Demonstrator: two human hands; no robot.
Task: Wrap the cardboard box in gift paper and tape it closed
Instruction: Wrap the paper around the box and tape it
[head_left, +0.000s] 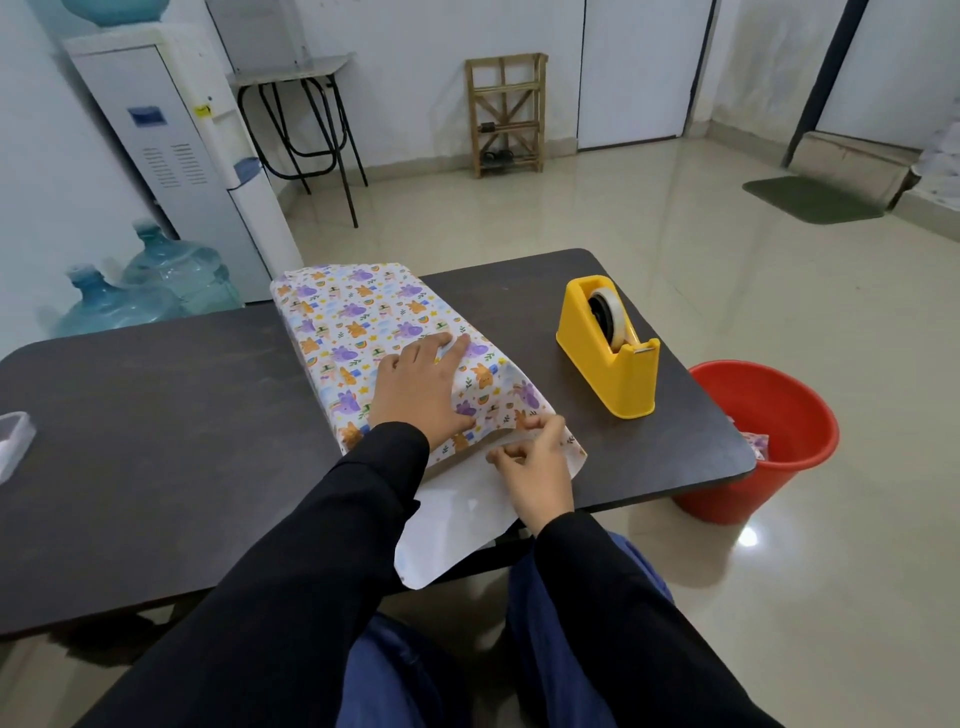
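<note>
Gift paper (358, 322): white ground printed with purple and orange cartoon animals, small green sprigs and yellow stars; underside plain white. Table (156, 441): dark brown. Tape dispenser (608, 358): yellow, black hub. Bucket (769, 431): red. Sleeves (311, 545): black. Trousers (395, 675): blue.

The cardboard box itself is fully hidden under the gift paper (363, 332). A clear container (13, 441) is cut off at the left edge.
</note>
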